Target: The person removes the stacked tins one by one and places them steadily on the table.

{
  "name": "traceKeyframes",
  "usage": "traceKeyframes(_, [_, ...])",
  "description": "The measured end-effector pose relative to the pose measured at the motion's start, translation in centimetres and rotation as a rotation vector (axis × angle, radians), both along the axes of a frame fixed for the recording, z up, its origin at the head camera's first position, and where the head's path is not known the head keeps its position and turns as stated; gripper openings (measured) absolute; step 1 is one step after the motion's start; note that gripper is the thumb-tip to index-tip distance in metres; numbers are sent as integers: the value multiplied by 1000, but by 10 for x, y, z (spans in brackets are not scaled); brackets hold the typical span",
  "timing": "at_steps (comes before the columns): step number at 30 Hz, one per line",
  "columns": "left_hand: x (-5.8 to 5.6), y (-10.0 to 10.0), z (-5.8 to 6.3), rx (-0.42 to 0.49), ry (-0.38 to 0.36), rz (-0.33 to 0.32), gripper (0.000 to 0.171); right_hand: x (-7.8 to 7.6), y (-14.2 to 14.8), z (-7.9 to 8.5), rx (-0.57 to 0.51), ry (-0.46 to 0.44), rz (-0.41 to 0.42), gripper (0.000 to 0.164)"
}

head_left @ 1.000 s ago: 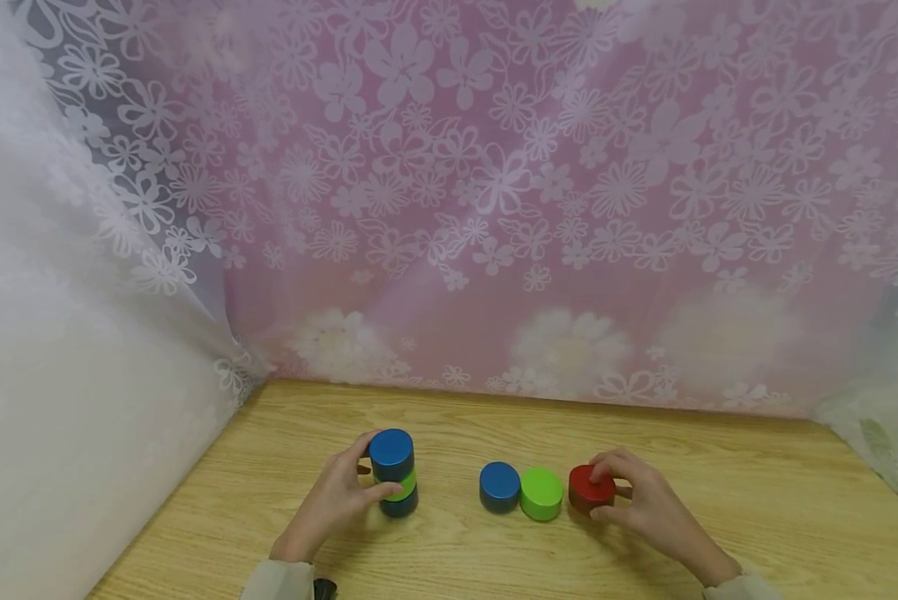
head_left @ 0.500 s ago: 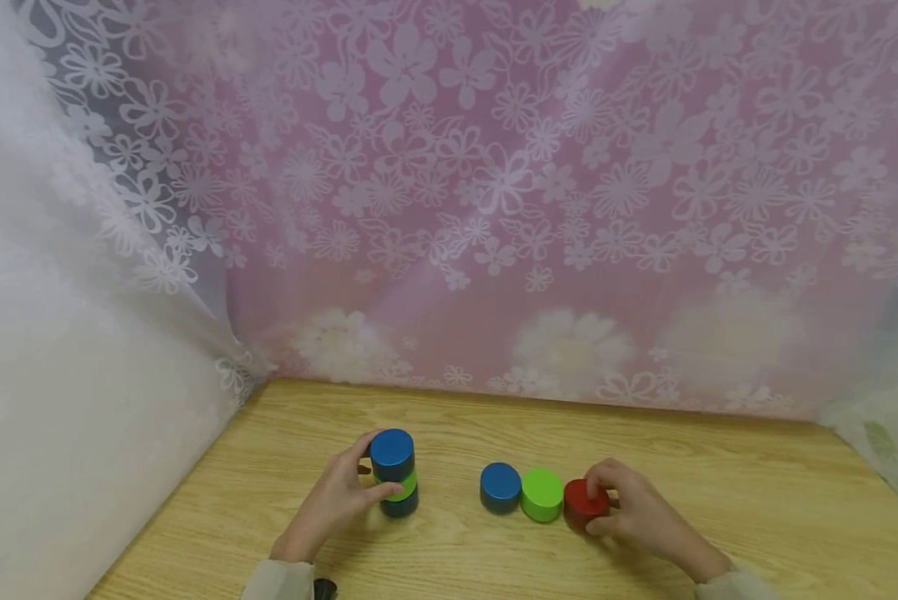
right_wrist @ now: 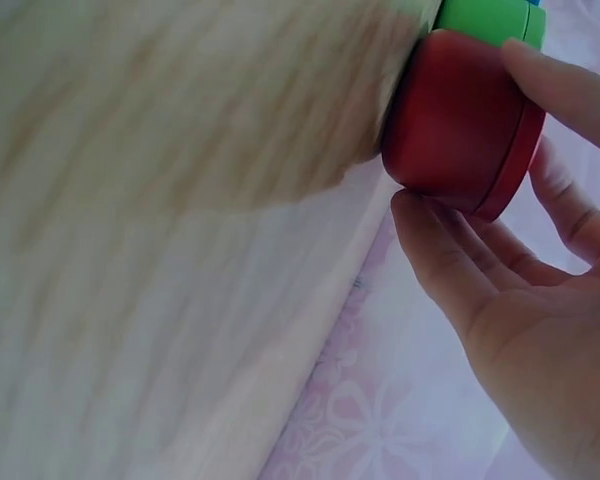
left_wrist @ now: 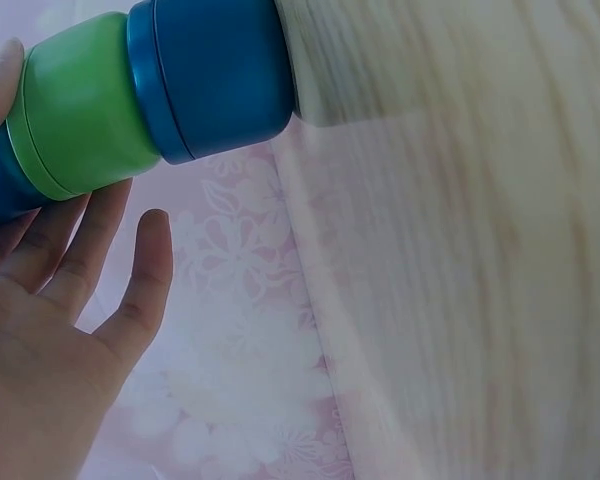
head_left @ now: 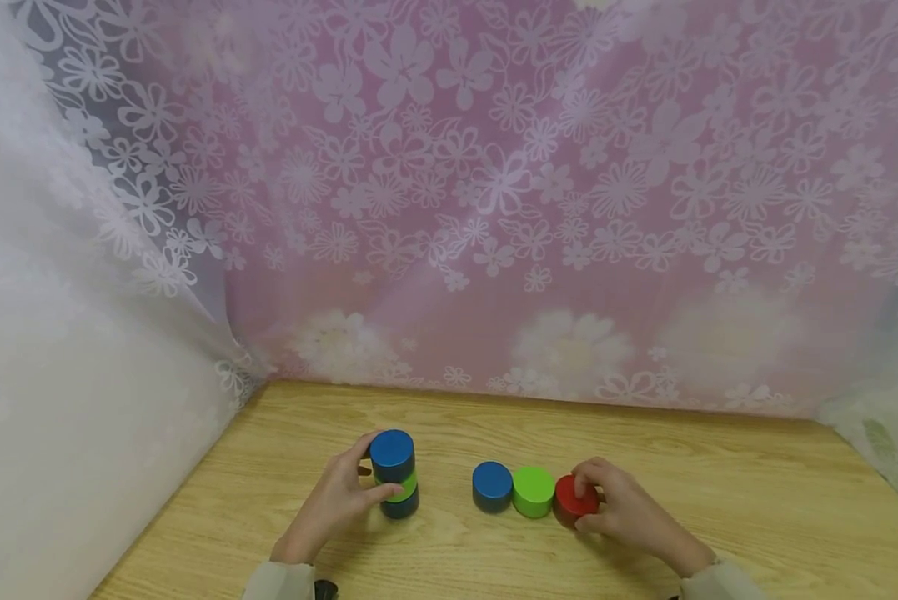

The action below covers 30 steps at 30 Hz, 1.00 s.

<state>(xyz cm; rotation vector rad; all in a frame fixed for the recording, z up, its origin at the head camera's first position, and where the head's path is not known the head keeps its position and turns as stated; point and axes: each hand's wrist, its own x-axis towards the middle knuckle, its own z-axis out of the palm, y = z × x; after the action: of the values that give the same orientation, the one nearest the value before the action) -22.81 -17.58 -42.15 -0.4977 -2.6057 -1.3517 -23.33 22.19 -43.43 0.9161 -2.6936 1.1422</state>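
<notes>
Three round lidded tins stand in a stack at the left: a blue one on top, a green one in the middle and another blue one at the bottom. My left hand grips this stack from the left, thumb in front and fingers behind. To the right, a blue tin, a green tin and a red tin form a row on the table. My right hand holds the red tin from its right side, with one finger over its lid. The red tin sits against the green one.
The wood-grain table runs back to a pink flowered curtain. A white curtain hangs along the left side. Near the left sleeve, a small black object shows at the bottom edge.
My right hand has slid the red tin left up against the green tin, and the row of three has shifted slightly left. The left hand and its stack stay put.
</notes>
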Motion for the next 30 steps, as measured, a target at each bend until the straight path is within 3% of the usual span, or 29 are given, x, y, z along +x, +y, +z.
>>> traceKeyframes(5, [0, 0, 0, -6, 2, -3, 71, 3, 2, 5, -55, -61, 24, 40])
traceKeyframes(10, [0, -1, 0, -12, 2, -6, 72, 5, 2, 13, -71, -101, -15, 37])
traceKeyframes(16, [0, -1, 3, -10, -3, -14, 76, 1, 1, 22, -62, -102, -17, 53])
traceKeyframes(22, [-3, -1, 1, -11, -16, -48, 79, -2, -5, 31, -85, -71, -14, 53])
traceKeyframes(30, [-3, -6, -4, -4, -119, -114, 78, -3, -20, 41, -138, -31, 8, 53])
